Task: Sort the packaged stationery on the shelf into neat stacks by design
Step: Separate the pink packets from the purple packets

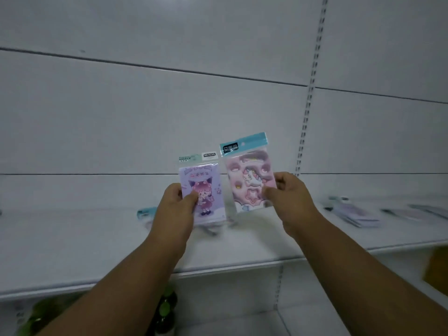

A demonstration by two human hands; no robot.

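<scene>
My left hand (pixel 175 206) pinches a purple packet with a pink-haired girl design (pixel 207 180), held upright above the white shelf (pixel 97 243). Beside it, my right hand (pixel 288 197) pinches a pink packet with a unicorn design and a teal header (pixel 247 170), also upright. The two packets are side by side and a little apart. Under my left hand more packets (pixel 145 212) lie on the shelf, mostly hidden and blurred. A stack of purple packets (pixel 356 215) lies on the shelf to the right.
The white back panel carries a slotted upright (pixel 308 103) right of centre. Further flat packets (pixel 426 210) lie at the far right of the shelf. Green bottles (pixel 167 309) stand below the shelf edge, and a brown box (pixel 436 270) shows at the right edge.
</scene>
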